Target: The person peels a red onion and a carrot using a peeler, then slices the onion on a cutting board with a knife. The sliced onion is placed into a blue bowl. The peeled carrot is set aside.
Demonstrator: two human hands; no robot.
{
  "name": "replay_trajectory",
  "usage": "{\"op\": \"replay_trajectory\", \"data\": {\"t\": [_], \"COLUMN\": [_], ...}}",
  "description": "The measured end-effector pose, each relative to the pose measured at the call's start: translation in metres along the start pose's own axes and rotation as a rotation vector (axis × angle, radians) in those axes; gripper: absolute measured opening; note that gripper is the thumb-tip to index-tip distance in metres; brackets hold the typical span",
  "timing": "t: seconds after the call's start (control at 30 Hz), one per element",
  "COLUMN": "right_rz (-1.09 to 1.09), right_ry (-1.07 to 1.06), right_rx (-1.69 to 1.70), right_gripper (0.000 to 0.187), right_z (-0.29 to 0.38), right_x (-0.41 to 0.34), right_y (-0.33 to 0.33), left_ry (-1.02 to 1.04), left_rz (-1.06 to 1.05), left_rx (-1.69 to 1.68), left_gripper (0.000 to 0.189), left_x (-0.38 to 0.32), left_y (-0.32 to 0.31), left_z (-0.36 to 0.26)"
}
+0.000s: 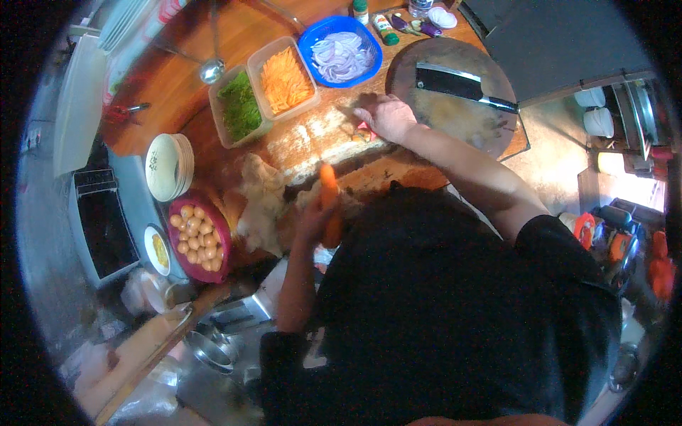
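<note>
My left hand point(315, 215) grips a long orange carrot point(329, 180), held upright at the table's near edge in front of my dark shirt. My right hand point(391, 118) rests low over the wooden table point(301, 141), left of a round chopping board point(453, 128). Its fingers curl down beside a small reddish-pink item point(365, 131), partly hidden under the palm; whether they grip it is unclear. A cleaver point(448, 81) with a black handle lies flat on the board. Beyond the hands stand a blue basket point(305, 45) of sliced purple onion and a plastic tub point(316, 100) of shredded carrot.
Shredded greens fill another tub point(216, 114). To the left are stacked bowls point(184, 165), a magenta basket point(226, 234) of eggs and a crumpled plastic bag point(261, 207). A ladle point(212, 71), spice bottles point(386, 29) and purple onion pieces point(430, 29) lie farther back.
</note>
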State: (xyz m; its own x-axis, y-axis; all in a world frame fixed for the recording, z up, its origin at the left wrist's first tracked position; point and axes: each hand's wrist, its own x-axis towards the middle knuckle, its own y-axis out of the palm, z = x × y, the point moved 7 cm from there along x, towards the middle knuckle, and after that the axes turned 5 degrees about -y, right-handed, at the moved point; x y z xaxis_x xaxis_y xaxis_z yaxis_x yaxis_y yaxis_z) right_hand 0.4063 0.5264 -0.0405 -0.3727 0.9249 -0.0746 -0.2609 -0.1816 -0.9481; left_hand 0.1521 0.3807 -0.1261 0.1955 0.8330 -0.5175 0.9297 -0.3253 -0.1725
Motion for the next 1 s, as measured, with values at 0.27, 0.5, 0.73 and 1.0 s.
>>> {"op": "replay_trajectory", "data": {"t": [0.27, 0.5, 0.73, 1.0], "right_rz": [0.068, -0.335, -0.323, 0.022], "right_ry": [0.013, -0.349, -0.393, 0.17], "right_rx": [0.162, 0.081, 0.27, 0.155], "right_gripper": [0.053, 0.046, 0.032, 0.048], "right_z": [0.017, 0.07, 0.051, -0.031], "right_x": [-0.013, -0.035, -0.025, 0.023], "right_y": [-0.005, -0.038, 0.001, 0.043], "left_ry": [-0.248, -0.169, -0.156, -0.492], "left_rz": [0.156, 0.374, 0.332, 0.175], "left_rx": [-0.814, -1.185, -0.933, -0.447], "left_gripper": [0.049, 0.05, 0.05, 0.046], "left_x": [0.017, 0.068, 0.05, -0.012], "left_y": [-0.003, 0.066, 0.066, 0.018], "left_z": [-0.031, -0.091, -0.089, -0.088]}}
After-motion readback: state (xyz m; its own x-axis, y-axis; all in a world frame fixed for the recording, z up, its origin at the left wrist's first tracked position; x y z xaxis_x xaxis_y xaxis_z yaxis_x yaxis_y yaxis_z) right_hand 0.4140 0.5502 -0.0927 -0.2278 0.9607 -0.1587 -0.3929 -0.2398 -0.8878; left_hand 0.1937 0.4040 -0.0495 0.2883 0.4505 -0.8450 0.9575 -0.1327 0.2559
